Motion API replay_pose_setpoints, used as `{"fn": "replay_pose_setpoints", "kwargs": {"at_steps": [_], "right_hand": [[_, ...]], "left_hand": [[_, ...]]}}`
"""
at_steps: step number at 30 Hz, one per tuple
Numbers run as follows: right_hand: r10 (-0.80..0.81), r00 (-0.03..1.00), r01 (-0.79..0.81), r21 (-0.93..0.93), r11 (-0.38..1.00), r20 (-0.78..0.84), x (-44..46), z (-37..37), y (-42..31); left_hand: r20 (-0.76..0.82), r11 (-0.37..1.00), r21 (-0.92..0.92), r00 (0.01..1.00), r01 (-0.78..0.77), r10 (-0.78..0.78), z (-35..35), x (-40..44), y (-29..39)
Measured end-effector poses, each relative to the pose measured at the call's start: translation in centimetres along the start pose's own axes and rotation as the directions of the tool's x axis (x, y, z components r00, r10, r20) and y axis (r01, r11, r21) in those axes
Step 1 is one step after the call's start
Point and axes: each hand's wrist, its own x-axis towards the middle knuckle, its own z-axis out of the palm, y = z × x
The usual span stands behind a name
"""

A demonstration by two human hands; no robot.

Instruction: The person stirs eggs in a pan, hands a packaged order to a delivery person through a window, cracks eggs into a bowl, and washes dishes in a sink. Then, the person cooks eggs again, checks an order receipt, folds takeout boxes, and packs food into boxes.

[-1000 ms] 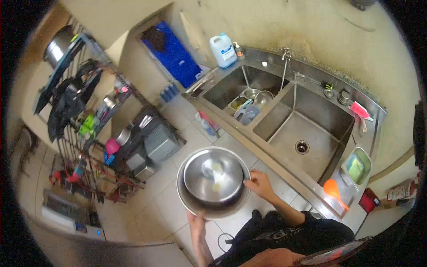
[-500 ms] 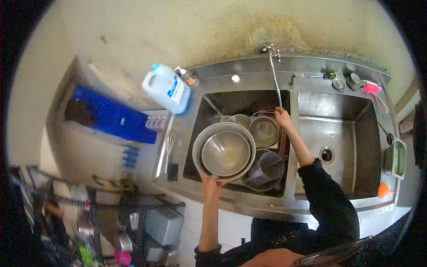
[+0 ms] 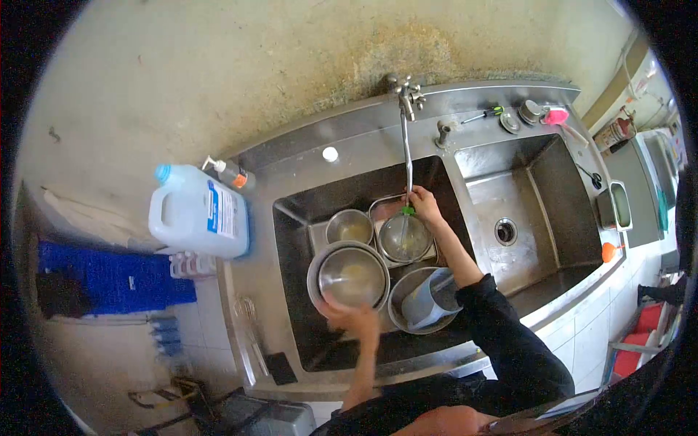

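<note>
So; left hand [image 3: 354, 320] at bowls [image 3: 354, 272]

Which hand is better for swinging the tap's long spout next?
Probably the right hand. Its fingers are up by the lower end of the spout, while the left hand, a bit blurry, is farther away, down at the near side of the nested bowls.

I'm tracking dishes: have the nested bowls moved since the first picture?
Yes: the nested bowls went from in front of the sink to its left basin.
</note>
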Motion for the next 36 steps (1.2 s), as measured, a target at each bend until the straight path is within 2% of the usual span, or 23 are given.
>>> {"fn": "replay_pose_setpoints", "kwargs": {"at_steps": [1,2,3,4,5,6,9,10,12,14,15,16,17,18,19,20,22,25,27,30,32,34,36], "right_hand": [[0.004,1.0,-0.004,0.005,1.0,-0.014,-0.5,0.4,-0.5],[0.059,0.998,-0.06,0.236,0.97,0.011,-1.0,0.6,-0.6],[0.102,0.994,-0.112,0.453,0.884,0.046,-1.6,0.7,-0.8],[0.1,0.995,-0.103,0.457,0.883,0.031,-2.5,0.9,-1.4],[0.113,0.993,-0.119,0.516,0.848,0.042,-3.5,1.1,-2.3],[0.125,0.991,-0.134,0.568,0.812,0.055,-4.0,1.1,-2.6],[0.111,0.994,-0.073,0.669,0.74,-0.015,-4.3,0.7,-1.8],[0.181,0.983,-0.13,0.855,0.503,0.043,-4.9,0.6,-2.0],[0.267,0.939,-0.254,0.96,0.116,0.216,-5.5,-0.8,-2.0],[0.195,0.972,-0.114,0.989,-0.095,0.131,-4.9,-1.7,0.1],[0.318,0.94,-0.091,0.988,-0.127,0.128,-4.2,-1.8,0.2],[0.316,0.94,-0.09,0.986,-0.141,0.131,-4.1,-1.4,0.4],[0.382,0.91,-0.146,0.987,-0.065,0.159,-4.2,-0.8,0.0],[0.451,0.874,-0.209,0.978,0.011,0.182,-4.5,-0.4,0.2],[0.242,0.923,-0.273,0.952,-0.14,0.3,-5.3,-0.7,0.5],[0.243,0.921,-0.277,0.95,-0.146,0.305,-5.3,-0.7,0.6],[0.419,0.85,-0.384,0.921,0.073,0.321,-6.2,-0.1,1.2],[0.516,0.819,-0.257,0.965,-0.06,0.251,-6.4,0.4,3.4],[0.151,0.971,-0.171,0.979,-0.113,0.187,-6.1,1.2,6.6],[0.307,0.894,-0.294,0.944,-0.147,0.326,-5.3,1.0,6.2],[0.321,0.903,-0.279,0.958,-0.069,0.287,-4.5,0.9,5.9],[0.34,0.909,-0.26,0.966,0.006,0.242,-4.0,1.4,6.6],[0.371,0.898,-0.149,0.958,-0.246,0.235,-3.3,2.7,8.3]], "left_hand": [[-0.023,0.937,0.198,0.954,-0.288,0.298,1.7,0.4,2.2],[0.084,0.927,-0.051,0.923,-0.372,0.375,4.3,0.9,3.4],[0.314,0.915,-0.301,0.878,-0.269,0.362,7.2,2.2,4.4],[0.518,0.826,-0.523,0.848,0.209,0.114,11.7,3.3,3.6],[0.669,0.509,-0.581,0.729,0.635,-0.146,16.2,4.4,2.8],[0.74,0.247,-0.562,0.614,0.789,-0.276,18.2,5.5,3.8],[0.792,0.014,-0.538,0.511,0.843,-0.335,20.3,6.7,5.7],[0.789,0.005,-0.539,0.507,0.842,-0.347,20.6,6.7,5.9],[0.76,0.061,-0.539,0.517,0.84,-0.393,21.5,6.5,6.5],[0.699,0.195,-0.524,0.549,0.829,-0.458,21.8,6.8,6.9],[0.585,0.451,-0.451,0.637,0.77,-0.503,22.2,7.4,7.3],[0.578,0.463,-0.448,0.643,0.765,-0.503,22.6,7.5,7.7],[0.593,0.694,-0.454,0.771,0.559,-0.233,21.4,7.3,10.0],[0.605,0.836,-0.464,0.794,0.292,0.059,21.1,7.4,10.9],[0.648,0.884,-0.437,0.739,0.163,0.184,21.4,8.7,10.2],[0.776,0.897,-0.365,0.613,0.248,0.146,20.2,9.1,11.4],[0.748,0.936,-0.352,0.61,0.033,0.259,19.1,8.5,13.0],[0.706,0.932,-0.362,0.651,-0.004,0.277,21.2,8.5,10.6],[0.634,0.91,-0.394,0.68,-0.127,0.37,22.6,9.1,8.4],[0.636,0.915,-0.404,0.723,0.013,0.27,23.2,8.7,6.8],[0.597,0.923,-0.382,0.753,-0.034,0.275,23.7,8.7,6.5],[0.673,0.922,-0.341,0.732,0.185,0.103,22.6,7.9,8.2],[0.652,0.928,-0.351,0.744,0.126,0.146,22.9,7.6,8.1]]}}
